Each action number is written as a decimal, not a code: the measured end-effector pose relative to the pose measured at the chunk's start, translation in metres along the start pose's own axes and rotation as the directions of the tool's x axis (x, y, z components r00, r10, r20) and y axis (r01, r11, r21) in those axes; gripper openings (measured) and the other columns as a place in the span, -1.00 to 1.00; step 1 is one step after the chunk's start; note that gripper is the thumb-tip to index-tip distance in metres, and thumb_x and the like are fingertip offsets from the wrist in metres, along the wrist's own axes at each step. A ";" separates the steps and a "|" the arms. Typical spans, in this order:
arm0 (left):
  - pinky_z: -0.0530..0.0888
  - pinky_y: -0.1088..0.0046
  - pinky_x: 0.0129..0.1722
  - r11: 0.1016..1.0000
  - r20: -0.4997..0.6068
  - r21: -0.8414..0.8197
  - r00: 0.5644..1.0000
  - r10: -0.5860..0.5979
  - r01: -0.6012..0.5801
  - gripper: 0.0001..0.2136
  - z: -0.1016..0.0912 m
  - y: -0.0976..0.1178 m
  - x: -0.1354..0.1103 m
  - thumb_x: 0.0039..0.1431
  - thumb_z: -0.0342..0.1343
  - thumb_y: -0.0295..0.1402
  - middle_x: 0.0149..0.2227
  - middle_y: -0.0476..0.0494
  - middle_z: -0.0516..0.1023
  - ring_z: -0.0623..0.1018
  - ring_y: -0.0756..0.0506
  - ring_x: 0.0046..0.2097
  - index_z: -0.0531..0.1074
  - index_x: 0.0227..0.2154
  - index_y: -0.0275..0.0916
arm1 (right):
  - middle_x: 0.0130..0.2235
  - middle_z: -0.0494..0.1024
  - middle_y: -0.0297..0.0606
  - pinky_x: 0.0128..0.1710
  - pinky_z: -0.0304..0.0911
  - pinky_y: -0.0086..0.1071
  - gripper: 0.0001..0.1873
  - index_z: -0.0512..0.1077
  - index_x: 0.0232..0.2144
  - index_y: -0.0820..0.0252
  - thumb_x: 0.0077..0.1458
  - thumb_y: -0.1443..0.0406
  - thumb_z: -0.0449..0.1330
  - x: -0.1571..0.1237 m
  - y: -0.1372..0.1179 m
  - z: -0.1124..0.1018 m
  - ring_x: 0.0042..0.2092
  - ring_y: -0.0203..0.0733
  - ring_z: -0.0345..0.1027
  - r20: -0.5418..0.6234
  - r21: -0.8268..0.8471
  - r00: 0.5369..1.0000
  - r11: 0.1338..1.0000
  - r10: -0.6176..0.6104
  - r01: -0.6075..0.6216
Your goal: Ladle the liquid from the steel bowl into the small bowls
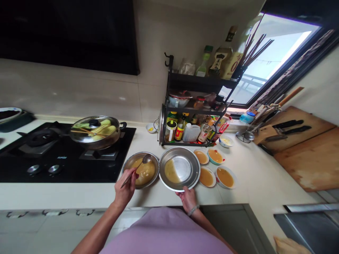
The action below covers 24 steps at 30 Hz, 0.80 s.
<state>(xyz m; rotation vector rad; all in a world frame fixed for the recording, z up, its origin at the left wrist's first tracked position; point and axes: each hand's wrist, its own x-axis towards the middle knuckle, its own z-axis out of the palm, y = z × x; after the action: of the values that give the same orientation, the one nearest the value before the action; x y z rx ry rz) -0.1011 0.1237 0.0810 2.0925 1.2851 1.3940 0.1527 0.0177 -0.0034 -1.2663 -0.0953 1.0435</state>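
Note:
My left hand [125, 187] is closed round the handle of a metal spoon [146, 158], whose bowl is over a steel basin [127, 163] of yellowish liquid with pale bits in it. In my right hand [187, 198], the near rim of a second steel basin [195, 165] is gripped between thumb and fingers. This second basin is tilted left, and a shallow pool of yellowish liquid [171, 171] lies on that side. To its right stand several bowls of orange-brown liquid, the nearest being a bowl [206, 176] close to the basin's rim.
A lidded pan [94, 135] with chopsticks across it sits on the black gas stove [63, 169]. Behind the basins stands a black rack [196, 83] of bottles and jars. A knife block [268, 133] and wooden boards [307, 148] are at the right. Small bowls [226, 141] stand near the wall.

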 end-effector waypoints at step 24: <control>0.54 0.38 -0.48 0.625 0.283 -0.368 0.723 -0.630 0.689 -0.68 0.083 0.011 0.003 0.12 0.04 -0.19 -0.59 -0.18 0.59 0.61 -0.16 -0.54 0.52 -0.32 -0.37 | -0.46 0.57 -0.28 -0.48 0.37 -0.34 -0.78 0.41 -0.52 0.18 -0.31 0.22 0.30 0.002 0.006 -0.003 -0.44 -0.18 0.41 -0.007 -0.012 1.000 1.000 -0.021 0.021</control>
<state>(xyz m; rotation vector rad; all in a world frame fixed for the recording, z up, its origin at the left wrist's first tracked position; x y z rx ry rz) -0.0242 0.1374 0.0504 1.1692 1.3195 1.0500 0.1518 0.0163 -0.0098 -1.2772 -0.1088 1.0216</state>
